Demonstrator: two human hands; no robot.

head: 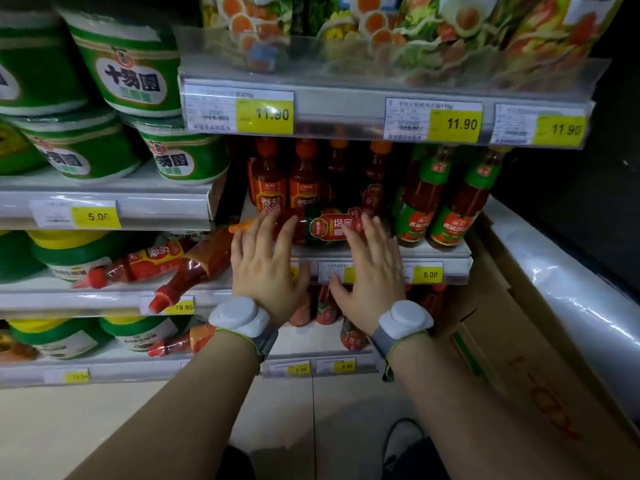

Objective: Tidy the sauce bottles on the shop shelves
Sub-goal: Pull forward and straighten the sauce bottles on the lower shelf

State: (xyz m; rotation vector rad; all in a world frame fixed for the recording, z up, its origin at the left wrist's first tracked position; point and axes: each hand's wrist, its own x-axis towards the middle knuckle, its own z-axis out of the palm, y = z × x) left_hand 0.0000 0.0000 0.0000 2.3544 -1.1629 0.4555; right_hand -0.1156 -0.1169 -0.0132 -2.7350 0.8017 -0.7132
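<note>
A red ketchup bottle with an orange cap lies on its side at the front of the middle shelf, cap pointing left. My left hand reaches to its neck end with straight spread fingers. My right hand has straight fingers at its base end. Neither hand curls round it. Behind it stand upright red-label sauce bottles and, to the right, two green-label ones.
On the left shelf two red sauce bottles lie toppled among green tubs. More bottles stand on the shelf below. A cardboard box and a plastic-wrapped pack sit on the right.
</note>
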